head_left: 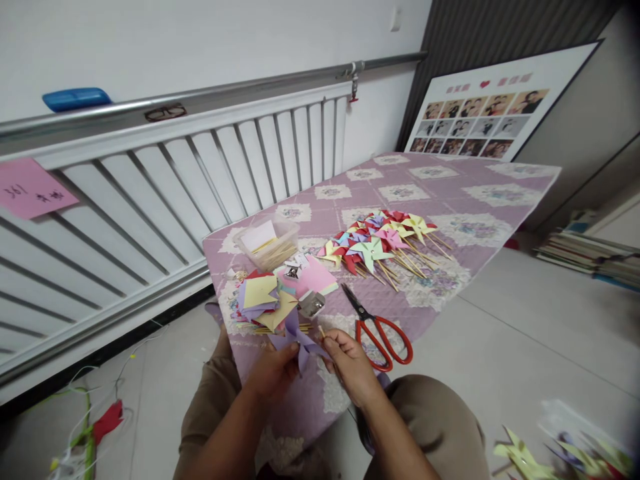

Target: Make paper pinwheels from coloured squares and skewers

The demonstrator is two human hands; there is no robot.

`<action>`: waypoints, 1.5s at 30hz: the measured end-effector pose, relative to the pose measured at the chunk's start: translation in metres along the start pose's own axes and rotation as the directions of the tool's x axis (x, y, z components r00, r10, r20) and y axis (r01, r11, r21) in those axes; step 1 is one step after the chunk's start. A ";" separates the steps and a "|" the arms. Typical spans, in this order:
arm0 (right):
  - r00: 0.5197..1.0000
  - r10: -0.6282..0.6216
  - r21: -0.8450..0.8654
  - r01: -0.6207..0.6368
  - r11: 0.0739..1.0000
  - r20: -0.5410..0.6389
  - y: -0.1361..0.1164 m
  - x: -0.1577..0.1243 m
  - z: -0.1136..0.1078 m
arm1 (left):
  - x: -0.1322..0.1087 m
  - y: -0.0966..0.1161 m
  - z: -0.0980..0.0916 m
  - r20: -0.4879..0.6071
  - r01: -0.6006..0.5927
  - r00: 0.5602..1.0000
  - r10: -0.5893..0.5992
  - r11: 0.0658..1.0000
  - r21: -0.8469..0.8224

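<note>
My left hand point(277, 371) pinches a purple paper pinwheel point(302, 340) near its middle. Between the fingers of my right hand point(351, 362) is a thin wooden stick point(322, 331), its tip pointing up beside the pinwheel's right blade. Whether stick and pinwheel touch, I cannot tell. Red-handled scissors point(380, 333) lie just right of my right hand. Cut paper pieces point(261, 293), mostly yellow and purple, are stacked beyond my left hand. Next to them sits a small clear box point(312, 304); its contents are too small to name.
Finished pinwheels point(373, 250) on sticks lie heaped on the purple tablecloth point(400, 193). A plastic tub point(267, 243) of wooden sticks stands near the white radiator point(200, 173). More pinwheels point(523, 457) are on the floor at lower right. Cables point(80, 427) lie at lower left.
</note>
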State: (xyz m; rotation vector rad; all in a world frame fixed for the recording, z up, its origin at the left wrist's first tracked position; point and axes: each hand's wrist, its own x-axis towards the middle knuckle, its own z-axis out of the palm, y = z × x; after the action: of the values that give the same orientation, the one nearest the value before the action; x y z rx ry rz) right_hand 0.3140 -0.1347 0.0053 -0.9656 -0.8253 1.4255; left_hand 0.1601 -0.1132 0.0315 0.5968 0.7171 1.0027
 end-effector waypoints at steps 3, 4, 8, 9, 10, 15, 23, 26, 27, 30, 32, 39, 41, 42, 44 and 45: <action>1.000 0.029 0.021 -0.029 0.999 -0.011 0.002 -0.001 0.001 | 0.007 -0.002 0.002 0.067 -0.002 0.998 0.001 1.000 0.016; 0.999 0.034 0.026 -0.034 0.999 -0.008 0.003 -0.001 0.002 | 0.009 -0.002 0.003 0.088 -0.003 0.996 0.001 1.000 0.021; 1.000 0.024 0.024 -0.024 0.999 0.008 0.002 -0.003 0.003 | 0.014 -0.004 0.008 0.182 -0.002 0.983 -0.008 0.998 0.059; 1.000 0.024 0.024 -0.024 0.999 0.015 0.000 -0.003 0.003 | 0.016 -0.005 0.008 0.192 0.002 0.981 -0.014 0.998 0.065; 0.999 0.028 0.025 -0.028 0.999 0.021 -0.001 -0.003 0.004 | 0.017 -0.006 0.008 0.192 0.005 0.981 -0.019 0.998 0.070; 0.999 0.025 0.001 -0.025 1.000 0.036 -0.010 -0.006 0.005 | 0.021 -0.010 0.007 0.196 0.000 0.980 -0.021 0.994 0.109; 0.997 -0.003 -0.025 0.005 1.000 0.077 -0.015 -0.011 0.003 | 0.020 -0.007 0.013 0.190 -0.008 0.982 -0.018 0.991 0.135; 0.996 -0.002 -0.016 0.004 1.000 0.089 -0.018 -0.012 0.002 | 0.019 -0.005 0.017 0.182 -0.044 0.983 0.015 0.987 0.155; 0.996 -0.002 -0.013 0.003 1.000 0.093 -0.019 -0.013 0.002 | 0.019 -0.005 0.018 0.186 -0.050 0.982 0.020 0.986 0.160; 0.995 -0.005 -0.005 0.006 1.000 0.099 -0.021 -0.013 0.002 | 0.019 -0.004 0.020 0.214 -0.061 0.976 0.025 0.985 0.161; 0.995 -0.007 -0.004 0.008 1.000 0.101 -0.022 -0.014 0.002 | 0.019 -0.003 0.020 0.224 -0.070 0.974 0.030 0.983 0.169; 0.994 -0.012 -0.013 0.013 1.000 0.105 -0.021 -0.014 -0.001 | 0.021 -0.005 0.017 0.258 -0.123 0.964 0.062 0.966 0.228; 0.994 -0.019 -0.019 0.021 1.000 0.109 -0.022 -0.014 -0.001 | 0.022 -0.007 0.015 0.287 -0.134 0.956 0.067 0.966 0.221; 0.994 -0.022 -0.022 0.024 0.999 0.110 -0.022 -0.014 -0.001 | 0.023 -0.007 0.015 0.298 -0.138 0.952 0.069 0.966 0.218; 0.993 -0.026 -0.025 0.029 0.999 0.113 -0.022 -0.014 -0.001 | 0.024 -0.008 0.013 0.316 -0.144 0.946 0.071 0.966 0.215; 0.993 -0.029 -0.027 0.032 0.999 0.115 -0.022 -0.014 -0.002 | 0.024 -0.008 0.013 0.323 -0.145 0.944 0.070 0.965 0.216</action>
State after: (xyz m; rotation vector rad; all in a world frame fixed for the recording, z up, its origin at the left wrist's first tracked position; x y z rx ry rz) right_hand 0.3246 -0.1467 0.0262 -0.8950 -0.9436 1.4568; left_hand 0.1827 -0.0965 0.0278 0.9909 0.5274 0.9006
